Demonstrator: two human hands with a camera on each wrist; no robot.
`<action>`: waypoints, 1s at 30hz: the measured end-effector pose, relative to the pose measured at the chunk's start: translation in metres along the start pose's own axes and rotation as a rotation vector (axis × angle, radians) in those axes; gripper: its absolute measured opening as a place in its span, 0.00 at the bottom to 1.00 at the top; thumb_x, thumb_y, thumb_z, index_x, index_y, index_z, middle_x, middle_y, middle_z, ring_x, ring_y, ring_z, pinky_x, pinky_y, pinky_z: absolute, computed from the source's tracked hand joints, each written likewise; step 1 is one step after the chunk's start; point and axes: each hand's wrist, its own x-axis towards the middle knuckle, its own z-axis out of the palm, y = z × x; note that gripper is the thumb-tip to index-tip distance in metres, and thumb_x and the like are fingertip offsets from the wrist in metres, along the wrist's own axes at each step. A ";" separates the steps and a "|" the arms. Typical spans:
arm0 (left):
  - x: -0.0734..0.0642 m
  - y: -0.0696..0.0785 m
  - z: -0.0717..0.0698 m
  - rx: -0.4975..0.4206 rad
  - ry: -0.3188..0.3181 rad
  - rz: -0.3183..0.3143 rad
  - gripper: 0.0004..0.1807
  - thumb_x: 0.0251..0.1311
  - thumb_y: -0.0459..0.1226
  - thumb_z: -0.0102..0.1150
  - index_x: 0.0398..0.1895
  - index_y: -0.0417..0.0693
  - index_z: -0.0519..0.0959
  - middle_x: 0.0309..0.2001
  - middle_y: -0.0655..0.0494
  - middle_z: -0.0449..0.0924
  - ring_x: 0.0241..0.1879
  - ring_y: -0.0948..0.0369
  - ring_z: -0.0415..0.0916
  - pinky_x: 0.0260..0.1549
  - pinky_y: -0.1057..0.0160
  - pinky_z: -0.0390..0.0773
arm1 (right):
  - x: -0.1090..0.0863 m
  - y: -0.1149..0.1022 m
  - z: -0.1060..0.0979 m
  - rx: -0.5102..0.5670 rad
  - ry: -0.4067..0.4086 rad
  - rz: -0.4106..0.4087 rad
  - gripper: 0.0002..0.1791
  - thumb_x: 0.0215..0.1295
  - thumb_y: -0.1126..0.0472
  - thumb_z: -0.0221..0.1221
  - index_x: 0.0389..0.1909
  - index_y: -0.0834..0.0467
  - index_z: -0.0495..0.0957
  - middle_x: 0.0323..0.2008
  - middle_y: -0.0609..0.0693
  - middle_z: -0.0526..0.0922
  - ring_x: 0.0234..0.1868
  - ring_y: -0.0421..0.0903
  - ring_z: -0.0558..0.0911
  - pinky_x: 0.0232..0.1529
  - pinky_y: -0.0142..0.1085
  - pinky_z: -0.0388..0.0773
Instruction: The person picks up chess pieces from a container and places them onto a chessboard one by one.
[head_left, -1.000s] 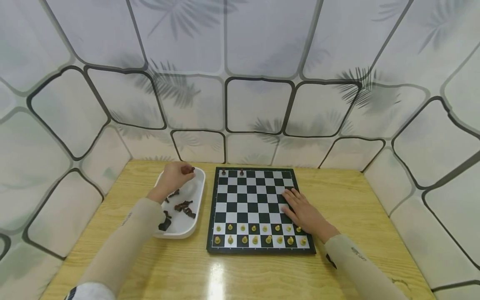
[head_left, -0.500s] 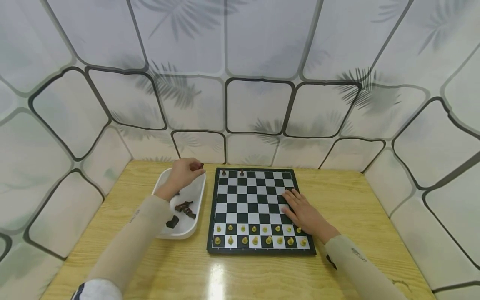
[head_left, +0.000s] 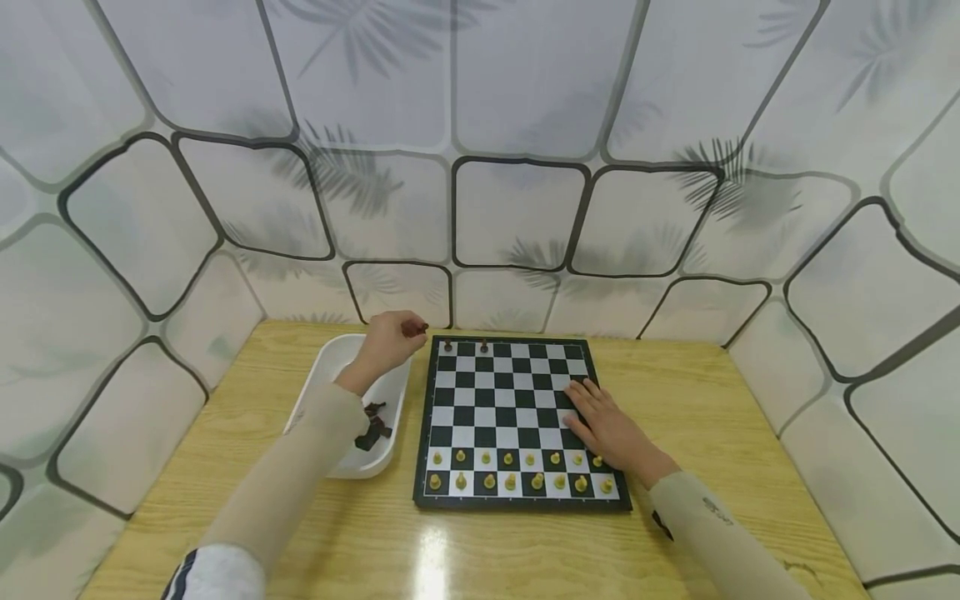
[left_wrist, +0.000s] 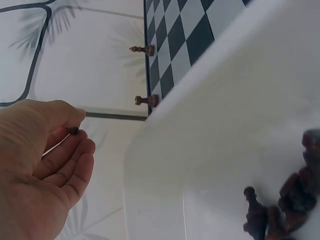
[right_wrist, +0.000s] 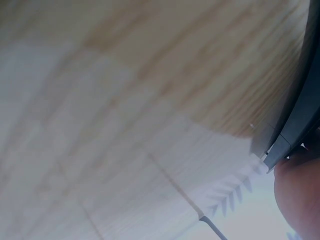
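My left hand pinches a small dark chess piece between thumb and fingertips, over the gap between the white tray and the chessboard. Most of that piece is hidden by the fingers in the left wrist view. On the board's far row stand a dark rook and a dark bishop. Two rows of yellow pieces line the near side. My right hand rests on the board's right edge, fingers stretched out over the squares.
Several dark chess pieces lie in a heap inside the tray, partly hidden by the left sleeve in the head view. The wooden table carries everything. A patterned curtain closes off the back and sides.
My left hand has moved right with the dark chess piece, from over the tray to near the board's far left corner. My right hand has stayed still.
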 end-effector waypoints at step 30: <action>0.019 0.029 0.044 -0.073 -0.100 -0.036 0.12 0.71 0.36 0.66 0.51 0.37 0.86 0.46 0.44 0.89 0.45 0.50 0.85 0.47 0.53 0.86 | -0.001 -0.001 -0.001 -0.003 -0.014 0.017 0.36 0.83 0.48 0.51 0.80 0.66 0.59 0.80 0.64 0.62 0.83 0.65 0.55 0.81 0.61 0.53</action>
